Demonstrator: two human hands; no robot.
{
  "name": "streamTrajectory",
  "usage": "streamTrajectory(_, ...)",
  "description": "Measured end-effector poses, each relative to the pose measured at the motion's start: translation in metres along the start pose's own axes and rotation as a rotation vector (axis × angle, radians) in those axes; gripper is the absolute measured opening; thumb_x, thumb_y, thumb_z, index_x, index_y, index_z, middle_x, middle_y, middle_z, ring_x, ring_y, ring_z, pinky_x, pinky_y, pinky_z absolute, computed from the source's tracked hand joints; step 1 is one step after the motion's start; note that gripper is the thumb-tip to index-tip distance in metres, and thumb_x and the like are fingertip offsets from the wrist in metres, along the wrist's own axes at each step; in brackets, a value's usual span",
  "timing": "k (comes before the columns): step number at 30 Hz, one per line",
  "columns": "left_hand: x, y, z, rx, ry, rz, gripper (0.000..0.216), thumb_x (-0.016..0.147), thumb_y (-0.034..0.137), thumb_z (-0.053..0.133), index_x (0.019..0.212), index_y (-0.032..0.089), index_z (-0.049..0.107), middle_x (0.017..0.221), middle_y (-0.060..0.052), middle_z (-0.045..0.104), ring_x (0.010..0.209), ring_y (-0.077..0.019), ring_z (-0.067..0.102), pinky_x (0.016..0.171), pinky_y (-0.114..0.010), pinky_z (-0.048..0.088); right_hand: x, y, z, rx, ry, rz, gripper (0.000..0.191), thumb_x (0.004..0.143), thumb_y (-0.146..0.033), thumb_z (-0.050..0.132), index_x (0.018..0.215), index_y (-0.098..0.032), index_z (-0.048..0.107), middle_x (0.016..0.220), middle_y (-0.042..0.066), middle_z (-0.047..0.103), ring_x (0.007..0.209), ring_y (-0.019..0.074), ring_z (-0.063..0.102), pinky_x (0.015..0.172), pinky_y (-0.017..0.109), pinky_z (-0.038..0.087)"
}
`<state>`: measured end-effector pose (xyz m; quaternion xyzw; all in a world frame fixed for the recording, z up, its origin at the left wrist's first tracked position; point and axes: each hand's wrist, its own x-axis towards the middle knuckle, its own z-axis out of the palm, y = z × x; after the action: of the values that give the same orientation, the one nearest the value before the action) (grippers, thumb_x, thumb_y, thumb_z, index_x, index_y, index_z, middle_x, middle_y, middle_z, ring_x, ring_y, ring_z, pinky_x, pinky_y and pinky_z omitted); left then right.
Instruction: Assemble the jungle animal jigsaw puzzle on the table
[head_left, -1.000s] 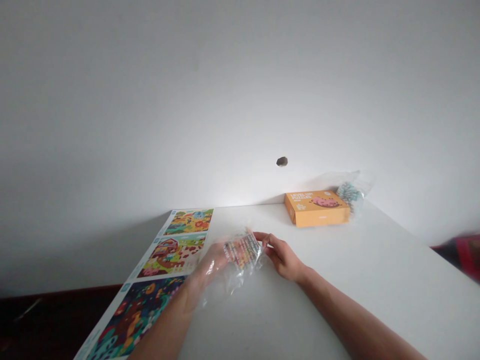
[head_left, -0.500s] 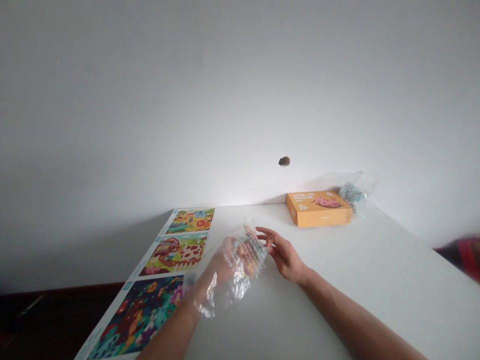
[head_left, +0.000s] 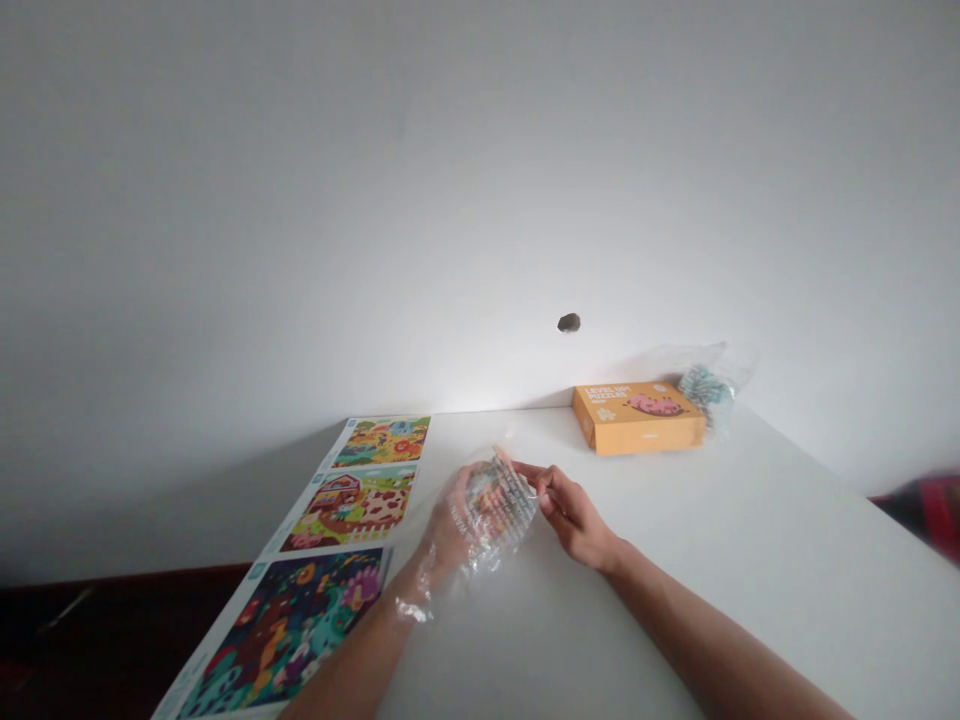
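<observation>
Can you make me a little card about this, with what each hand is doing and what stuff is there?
Left hand: holding a clear bag
Right hand: seems to pinch the bag's edge
In the bag: something colourful, too blurry to name
Pictures: three, along the table's left side
Box: orange, with a pink pig, near the wall
Other bag: clear, with bluish things inside, beside the box

- White worktop (head_left: 750, 540) against a pale wall (head_left: 375, 200) with a dark hole (head_left: 569, 323)
- Three colourful printed pictures (head_left: 349, 508) along its left edge
- Orange puzzle box (head_left: 646, 437) near the wall
- Clear bag (head_left: 703, 385) with teal-and-white contents, just beside the box
- Red-and-black thing (head_left: 941, 515), far right, blurred
</observation>
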<state>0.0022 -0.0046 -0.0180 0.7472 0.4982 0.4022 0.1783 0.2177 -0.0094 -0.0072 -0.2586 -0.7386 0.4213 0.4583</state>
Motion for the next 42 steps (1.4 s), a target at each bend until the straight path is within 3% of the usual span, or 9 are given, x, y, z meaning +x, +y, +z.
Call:
streamTrajectory(3,0.001,0.005,-0.001,-0.139,-0.026,-0.075,0.062,0.072,0.029,0.072,0.128,0.022,0.049,0.118,-0.011,0.067,0.1,-0.0269,0.068,0.084,-0.04,0.056,0.0,-0.001,-0.001,0.003,-0.002,0.003,0.027,0.1,-0.05,0.036,0.091,-0.025,0.041,0.136,0.014,0.055,0.129,0.0236,0.05,0.103,0.044,0.041)
streamTrajectory(8,0.004,0.008,-0.003,-0.196,-0.067,0.029,0.088,0.071,0.024,0.071,0.148,0.023,0.028,0.134,-0.013,0.057,0.115,-0.0284,0.062,0.091,-0.041,0.054,0.0,-0.004,-0.002,0.006,-0.022,0.011,0.027,0.1,-0.05,0.037,0.093,-0.025,0.041,0.133,0.015,0.057,0.126,0.0245,0.052,0.102,0.046,0.042)
streamTrajectory(15,0.005,0.009,-0.007,-0.092,-0.059,0.089,0.049,0.069,0.017,0.069,0.116,0.023,0.056,0.111,-0.01,0.067,0.1,-0.0241,0.066,0.086,-0.038,0.057,0.001,-0.005,0.001,0.082,-0.012,0.012,0.027,0.1,-0.051,0.037,0.094,-0.025,0.04,0.137,0.014,0.053,0.125,0.0243,0.052,0.101,0.045,0.043)
streamTrajectory(22,0.006,0.012,-0.013,-0.015,-0.13,0.247,0.048,0.073,0.022,0.07,0.12,0.024,0.06,0.117,-0.009,0.065,0.11,-0.0266,0.061,0.096,-0.041,0.053,0.0,-0.004,0.003,0.111,-0.024,-0.008,0.026,0.1,-0.05,0.037,0.094,-0.025,0.04,0.142,0.014,0.046,0.123,0.023,0.053,0.101,0.046,0.045)
streamTrajectory(26,0.006,0.017,-0.013,-0.028,-0.146,0.177,0.041,0.074,0.02,0.067,0.115,0.024,0.063,0.111,-0.008,0.066,0.105,-0.0262,0.063,0.092,-0.042,0.054,0.0,-0.002,0.005,0.053,-0.024,-0.025,0.024,0.101,-0.048,0.035,0.096,-0.025,0.04,0.14,0.013,0.048,0.118,0.0214,0.055,0.099,0.043,0.047)
streamTrajectory(33,0.007,0.003,0.002,-0.208,0.008,0.048,0.043,0.059,0.013,0.074,0.1,0.019,0.064,0.105,-0.012,0.065,0.094,-0.0279,0.065,0.084,-0.045,0.057,0.001,0.013,0.004,-0.026,0.147,0.027,0.024,0.101,-0.047,0.035,0.097,-0.024,0.041,0.134,0.015,0.053,0.115,0.0233,0.058,0.096,0.044,0.047)
streamTrajectory(38,0.006,0.007,-0.003,-0.287,-0.124,0.014,0.038,0.064,0.023,0.075,0.102,0.022,0.07,0.107,-0.011,0.066,0.096,-0.029,0.065,0.079,-0.042,0.056,-0.001,0.018,0.003,0.091,0.108,0.152,0.027,0.096,-0.049,0.048,0.103,-0.023,0.045,0.131,0.013,0.056,0.114,0.0234,0.058,0.09,0.04,0.049)
streamTrajectory(42,0.007,0.011,-0.004,-0.353,-0.159,0.011,0.032,0.065,0.025,0.076,0.097,0.027,0.073,0.1,-0.008,0.069,0.093,-0.0273,0.065,0.082,-0.04,0.055,0.0,0.014,0.004,0.038,0.046,0.168,0.026,0.096,-0.046,0.049,0.096,-0.02,0.052,0.129,0.013,0.057,0.112,0.0229,0.058,0.087,0.035,0.049)
